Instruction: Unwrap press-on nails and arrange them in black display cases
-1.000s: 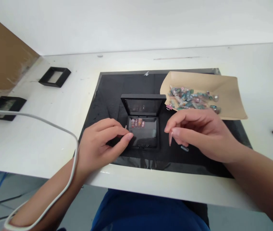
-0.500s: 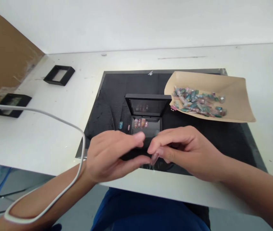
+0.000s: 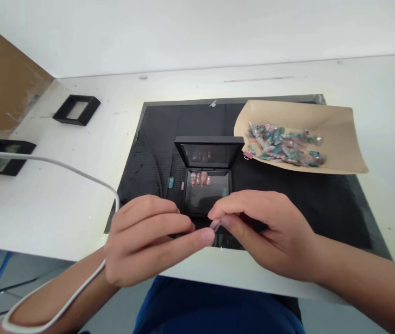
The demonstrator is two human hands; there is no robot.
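A small glossy pinkish press-on nail (image 3: 215, 225) is pinched between the thumb and index finger of my right hand (image 3: 270, 232), just in front of the case. The thumb tip of my left hand (image 3: 152, 236) touches the nail's near end; its other fingers are loosely bent and apart from the thumb. Behind my hands a flat black case (image 3: 207, 197) lies with its lid (image 3: 209, 150) raised. Several decorated pink press-on nails (image 3: 203, 178) stand in a row at the case's far left. The lid's inner face reflects them.
A tan paper tray (image 3: 336, 125) of loose teal and pink nails (image 3: 284, 146) overlaps the black mat (image 3: 162, 130). A teal nail (image 3: 171, 182) and a tiny pink one (image 3: 182, 186) lie left of the case. Black frames (image 3: 93, 104) sit left; a white cable (image 3: 61, 164) crosses my left arm.
My left hand has turned and shifted left, its index finger drawing back while the thumb reaches the nail. The right hand keeps its pinch, and the nail is tilted differently. The view has shifted slightly.
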